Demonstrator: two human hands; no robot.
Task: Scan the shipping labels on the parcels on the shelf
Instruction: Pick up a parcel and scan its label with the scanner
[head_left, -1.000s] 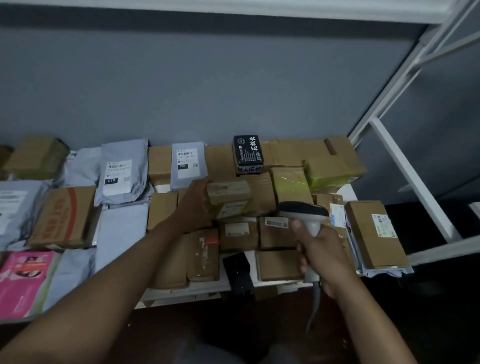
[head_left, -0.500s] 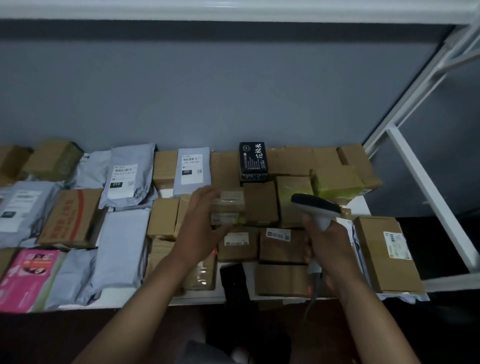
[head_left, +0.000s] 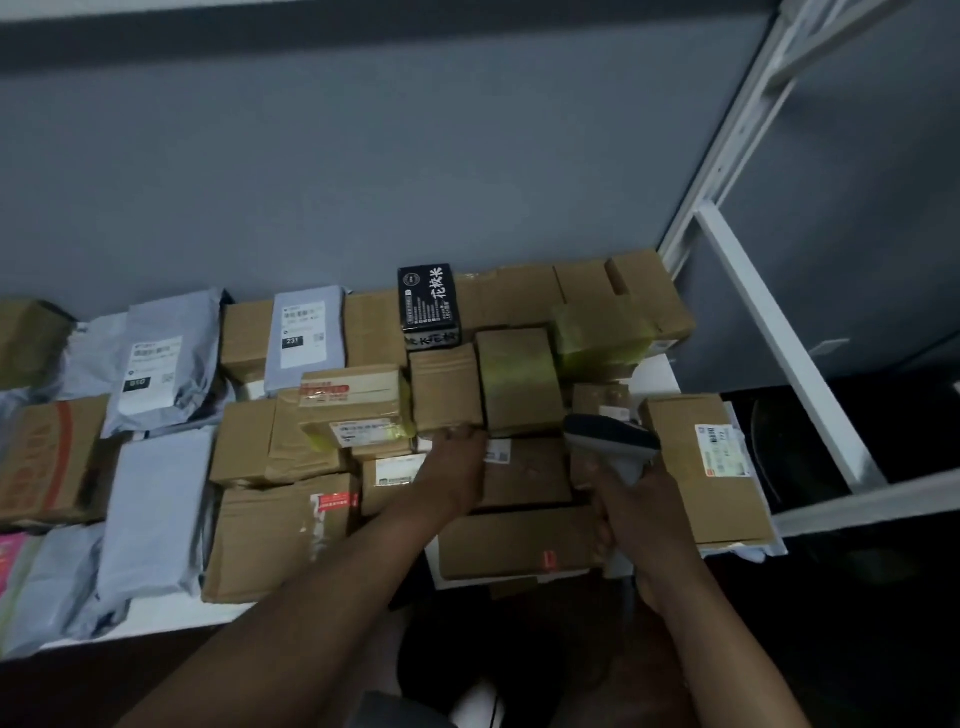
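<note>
Cardboard boxes and grey mailer bags cover the white shelf (head_left: 657, 371). My left hand (head_left: 457, 467) reaches over the front parcels, its fingers curled at the near edge of a plain brown box (head_left: 447, 387). Left of it lies a taped small box (head_left: 353, 402) with a white label (head_left: 363, 434) facing me. My right hand (head_left: 641, 517) grips the handle of a grey barcode scanner (head_left: 610, 441), whose head points toward the boxes behind it. A white label (head_left: 498, 451) shows on the parcel between my hands.
A black printed box (head_left: 428, 306) stands at the back. A large brown box with a label (head_left: 701, 467) overhangs the shelf's right end. White frame bars (head_left: 779, 353) rise on the right. Grey mailers (head_left: 156, 509) and an orange-printed carton (head_left: 52, 457) lie to the left.
My left hand has let go of the taped small box, which now rests on the pile, and moved right to the plain brown box. The scanner in my right hand stays about where it was.
</note>
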